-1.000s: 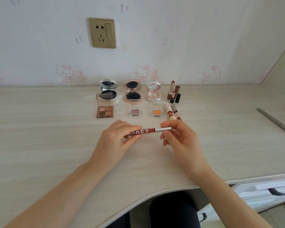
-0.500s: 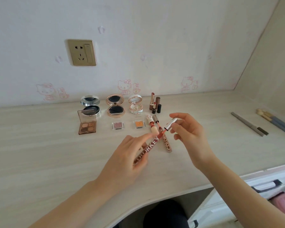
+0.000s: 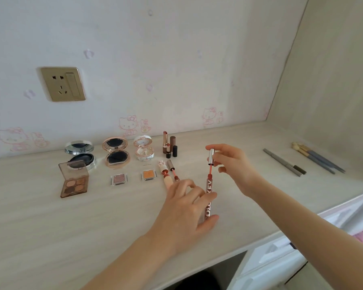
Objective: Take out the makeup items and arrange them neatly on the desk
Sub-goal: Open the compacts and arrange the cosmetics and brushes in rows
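The left hand (image 3: pixel 184 212) grips the lip gloss tube (image 3: pixel 209 191) between thumb and fingers, tilted above the surface (image 3: pixel 50 227). The right hand (image 3: pixel 231 162) pinches the silver cap (image 3: pixel 211 156) just above the tube; the applicator wand (image 3: pixel 210 170) runs from the cap to the tube mouth. Behind, three open compacts (image 3: pixel 115 152), an eyeshadow palette (image 3: pixel 74 182) and upright lipsticks (image 3: pixel 169 147) stand in rows.
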`<move>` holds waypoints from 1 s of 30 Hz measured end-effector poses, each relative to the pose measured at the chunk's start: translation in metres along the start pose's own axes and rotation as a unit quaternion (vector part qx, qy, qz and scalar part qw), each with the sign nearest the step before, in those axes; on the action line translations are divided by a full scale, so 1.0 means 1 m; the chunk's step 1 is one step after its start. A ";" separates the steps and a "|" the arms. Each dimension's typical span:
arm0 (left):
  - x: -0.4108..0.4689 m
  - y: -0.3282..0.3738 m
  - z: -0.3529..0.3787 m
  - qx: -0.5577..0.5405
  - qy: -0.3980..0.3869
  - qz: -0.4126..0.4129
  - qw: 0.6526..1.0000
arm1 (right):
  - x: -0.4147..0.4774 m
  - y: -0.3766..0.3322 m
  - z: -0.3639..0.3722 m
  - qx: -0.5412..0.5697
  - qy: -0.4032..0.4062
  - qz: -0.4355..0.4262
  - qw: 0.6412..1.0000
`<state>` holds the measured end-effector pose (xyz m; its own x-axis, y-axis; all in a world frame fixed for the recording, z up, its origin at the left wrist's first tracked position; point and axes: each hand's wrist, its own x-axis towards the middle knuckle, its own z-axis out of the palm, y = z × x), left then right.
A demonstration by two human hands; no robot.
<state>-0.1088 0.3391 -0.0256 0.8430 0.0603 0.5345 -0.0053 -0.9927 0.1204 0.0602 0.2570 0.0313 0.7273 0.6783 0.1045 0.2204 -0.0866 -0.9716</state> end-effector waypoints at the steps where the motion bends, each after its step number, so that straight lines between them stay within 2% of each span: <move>1: -0.001 0.001 0.002 0.013 -0.007 0.010 1.000 | 0.003 0.000 -0.001 -0.006 -0.008 0.003 1.000; 13: -0.004 -0.017 0.006 0.104 -0.029 -0.019 0.994 | 0.038 0.002 0.027 -0.080 -0.052 0.039 0.995; 30: -0.003 -0.023 0.014 0.116 -0.027 -0.070 0.990 | 0.080 0.022 0.060 -0.190 -0.113 0.044 0.974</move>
<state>-0.1036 0.3601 -0.0413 0.8547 0.1995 0.4793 0.2323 -0.9726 -0.0095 0.0843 0.3529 0.0055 0.6016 0.7959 -0.0679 0.4189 -0.3867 -0.8215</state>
